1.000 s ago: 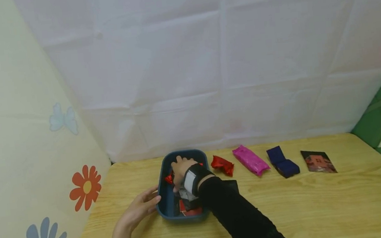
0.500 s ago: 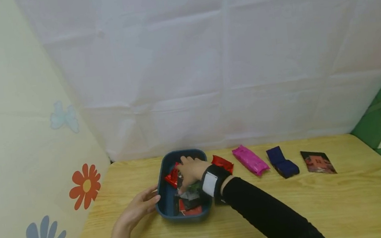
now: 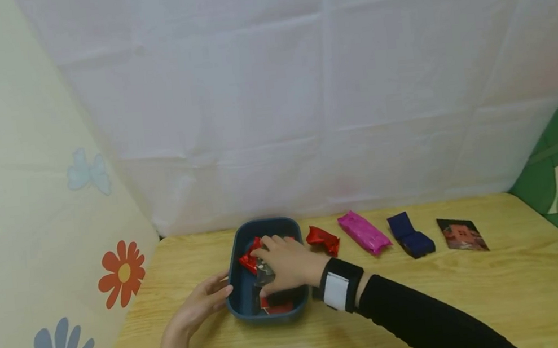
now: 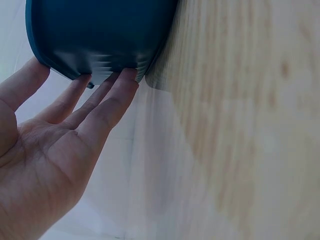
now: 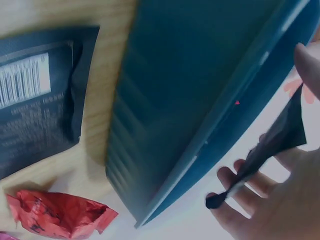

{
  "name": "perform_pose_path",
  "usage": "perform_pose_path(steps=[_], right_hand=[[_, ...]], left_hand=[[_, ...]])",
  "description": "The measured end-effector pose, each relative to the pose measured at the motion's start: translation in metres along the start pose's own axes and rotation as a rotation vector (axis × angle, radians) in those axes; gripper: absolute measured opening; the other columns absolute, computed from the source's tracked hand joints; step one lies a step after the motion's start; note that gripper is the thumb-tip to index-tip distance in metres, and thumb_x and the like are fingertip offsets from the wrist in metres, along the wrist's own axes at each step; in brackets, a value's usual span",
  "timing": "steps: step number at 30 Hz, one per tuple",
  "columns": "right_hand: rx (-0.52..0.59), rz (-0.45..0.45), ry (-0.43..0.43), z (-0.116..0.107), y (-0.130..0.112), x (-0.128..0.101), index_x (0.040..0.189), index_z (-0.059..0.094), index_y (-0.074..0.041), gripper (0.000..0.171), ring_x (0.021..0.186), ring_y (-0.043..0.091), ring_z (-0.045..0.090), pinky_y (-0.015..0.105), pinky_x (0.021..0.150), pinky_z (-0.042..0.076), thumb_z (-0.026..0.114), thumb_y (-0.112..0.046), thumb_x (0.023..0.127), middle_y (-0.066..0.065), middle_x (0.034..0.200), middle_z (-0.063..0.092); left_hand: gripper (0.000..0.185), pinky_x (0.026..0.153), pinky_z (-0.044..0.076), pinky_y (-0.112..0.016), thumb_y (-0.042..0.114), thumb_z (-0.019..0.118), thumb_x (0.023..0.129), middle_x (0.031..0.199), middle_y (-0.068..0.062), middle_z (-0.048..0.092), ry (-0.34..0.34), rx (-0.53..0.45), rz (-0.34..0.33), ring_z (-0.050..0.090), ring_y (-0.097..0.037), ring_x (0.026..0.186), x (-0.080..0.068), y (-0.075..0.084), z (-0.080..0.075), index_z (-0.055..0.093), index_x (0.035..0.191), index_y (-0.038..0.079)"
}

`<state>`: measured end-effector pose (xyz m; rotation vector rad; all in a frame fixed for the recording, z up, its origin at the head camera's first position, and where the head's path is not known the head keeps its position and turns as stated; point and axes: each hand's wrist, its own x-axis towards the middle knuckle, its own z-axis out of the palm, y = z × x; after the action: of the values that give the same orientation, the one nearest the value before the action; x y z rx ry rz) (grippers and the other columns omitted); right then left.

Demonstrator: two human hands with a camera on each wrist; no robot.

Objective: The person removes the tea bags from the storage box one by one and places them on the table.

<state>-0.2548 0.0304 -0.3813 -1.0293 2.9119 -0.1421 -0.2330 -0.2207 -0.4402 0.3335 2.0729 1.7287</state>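
My left hand (image 3: 198, 307) rests its fingertips against the left wall of a dark blue bin (image 3: 273, 317); the left wrist view shows these fingers extended along the bin's outer side. Over the bin, my right hand (image 3: 290, 260) holds a dark, shiny packet (image 5: 277, 135) between thumb and fingers. From above, part of that packet (image 3: 265, 273) shows between the thumb and forefinger. Inside the bin lie a red wrapped piece (image 3: 248, 261) and a flat red-and-black packet (image 3: 279, 308); the hand covers other contents.
Along the table's back lie a red twisted-wrapper piece (image 3: 323, 238), a pink packet (image 3: 365, 233), a folded navy packet (image 3: 411, 235) and a flat dark packet with a reddish picture (image 3: 463, 234). A black barcoded packet (image 5: 37, 100) lies beside the bin's right side, mostly hidden by my right wrist from above.
My right hand has come up from deep in the bin and shifted toward the right and nearer, with the dark packet in its grip. The left hand keeps its place at the bin.
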Motion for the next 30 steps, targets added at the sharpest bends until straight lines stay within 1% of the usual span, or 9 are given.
perform_pose_path(steps=[3, 9, 13, 18, 23, 26, 30], right_hand=[[0.023, -0.032, 0.061, 0.004, 0.001, -0.009, 0.145, 0.051, -0.017, 0.085, 0.127, 0.027, 0.047, 0.048, 0.105, 0.042, 0.073, -0.064, 0.078, 0.009, 0.140, 0.047], [0.063, -0.082, 0.198, 0.024, 0.007, -0.029, 0.141, 0.053, -0.016, 0.084, 0.128, 0.026, 0.047, 0.048, 0.107, 0.041, 0.074, -0.065, 0.077, 0.008, 0.140, 0.048], [0.094, -0.087, 0.242, 0.030, 0.010, -0.043, 0.143, 0.052, -0.016, 0.085, 0.130, 0.026, 0.045, 0.050, 0.107, 0.039, 0.073, -0.065, 0.078, 0.009, 0.143, 0.046], [0.103, -0.097, 0.247, 0.030, 0.009, -0.058, 0.146, 0.049, -0.017, 0.086, 0.132, 0.028, 0.043, 0.056, 0.106, 0.039, 0.073, -0.065, 0.078, 0.011, 0.144, 0.045], [0.091, -0.121, 0.212, 0.025, 0.008, -0.072, 0.149, 0.044, -0.018, 0.089, 0.134, 0.030, 0.041, 0.053, 0.107, 0.040, 0.073, -0.064, 0.078, 0.012, 0.147, 0.042], [0.099, -0.123, 0.183, 0.021, 0.007, -0.080, 0.150, 0.042, -0.020, 0.089, 0.137, 0.031, 0.039, 0.054, 0.109, 0.037, 0.073, -0.063, 0.079, 0.012, 0.149, 0.040], [0.129, -0.112, 0.156, 0.017, 0.010, -0.091, 0.151, 0.041, -0.021, 0.089, 0.139, 0.036, 0.036, 0.058, 0.111, 0.031, 0.075, -0.060, 0.079, 0.014, 0.152, 0.037]], left_hand=[[0.063, 0.103, 0.045, -0.049, 0.018, 0.052, 0.104, 0.147, -0.039, 0.034, -0.001, -0.004, 0.001, 0.046, -0.045, 0.130, 0.000, -0.001, 0.001, 0.023, 0.150, -0.013], [0.060, 0.103, 0.045, -0.049, 0.016, 0.051, 0.104, 0.146, -0.039, 0.035, 0.007, -0.005, 0.005, 0.046, -0.044, 0.130, 0.002, -0.003, 0.004, 0.025, 0.150, -0.013], [0.062, 0.103, 0.045, -0.049, 0.019, 0.054, 0.104, 0.146, -0.038, 0.036, 0.018, 0.002, -0.005, 0.047, -0.043, 0.130, 0.003, -0.004, 0.005, 0.026, 0.150, -0.012], [0.062, 0.104, 0.044, -0.049, 0.019, 0.053, 0.104, 0.146, -0.038, 0.036, 0.019, -0.001, -0.013, 0.047, -0.043, 0.130, 0.004, -0.005, 0.006, 0.026, 0.150, -0.012], [0.061, 0.104, 0.044, -0.050, 0.018, 0.053, 0.104, 0.146, -0.039, 0.035, 0.011, -0.002, -0.004, 0.046, -0.044, 0.130, 0.002, -0.005, 0.005, 0.025, 0.150, -0.013], [0.061, 0.104, 0.044, -0.050, 0.017, 0.052, 0.104, 0.146, -0.039, 0.035, 0.016, 0.000, -0.003, 0.046, -0.044, 0.130, 0.001, -0.003, 0.004, 0.025, 0.150, -0.013], [0.060, 0.104, 0.044, -0.051, 0.017, 0.053, 0.104, 0.146, -0.038, 0.036, 0.029, 0.009, -0.006, 0.047, -0.044, 0.130, -0.001, -0.001, 0.002, 0.027, 0.150, -0.012]])
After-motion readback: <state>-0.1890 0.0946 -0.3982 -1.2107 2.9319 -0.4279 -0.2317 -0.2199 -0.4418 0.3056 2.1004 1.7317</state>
